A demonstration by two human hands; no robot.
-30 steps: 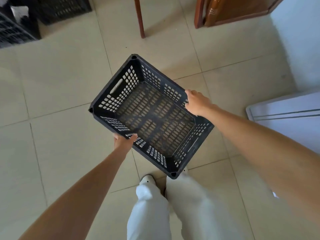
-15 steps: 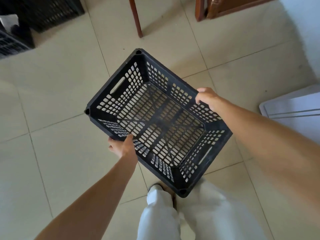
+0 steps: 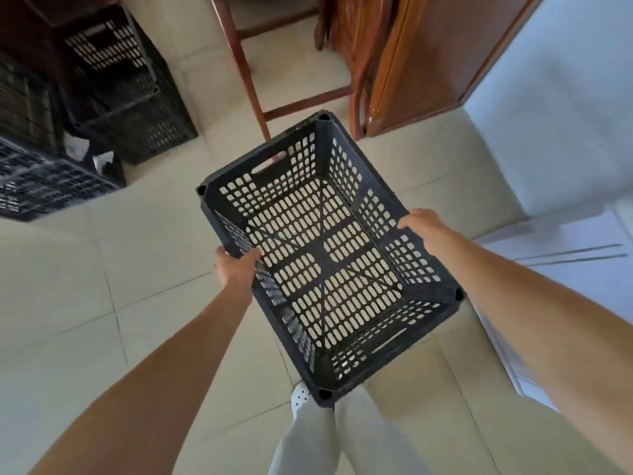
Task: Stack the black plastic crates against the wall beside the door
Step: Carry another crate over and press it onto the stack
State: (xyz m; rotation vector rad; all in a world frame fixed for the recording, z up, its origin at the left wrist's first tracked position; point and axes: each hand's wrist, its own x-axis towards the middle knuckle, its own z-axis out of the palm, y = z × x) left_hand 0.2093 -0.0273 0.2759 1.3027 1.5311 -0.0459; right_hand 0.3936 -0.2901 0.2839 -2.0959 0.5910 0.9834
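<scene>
The person is carrying one empty black crate (image 3: 320,250) open side up, clear of the tiled floor (image 3: 85,269) and in front of their legs. The left hand (image 3: 236,265) is gripping the left long rim with the thumb hooked inside, and the right hand (image 3: 421,224) is curling over the right long rim. Both hands are clamping the thin upper edges rather than the handle slots in the short ends, so the load is hanging on fingertip pressure (a slack finger would probably tip it lengthways and drop a corner onto the white shoe (image 3: 300,395) below). The far corner is pointing at a reddish chair leg (image 3: 250,80) and at the wooden panel (image 3: 421,63) just beside it, so a forward swing is risking a knock there. The crate is also hiding much of the floor ahead of the feet, which is inviting a stumble against the white panel (image 3: 565,262) on the right. The other black crates (image 3: 130,108) are standing well apart at the upper left. If the corner posts are not lining up when this one is going down, it would likely sit crooked and slide off.
</scene>
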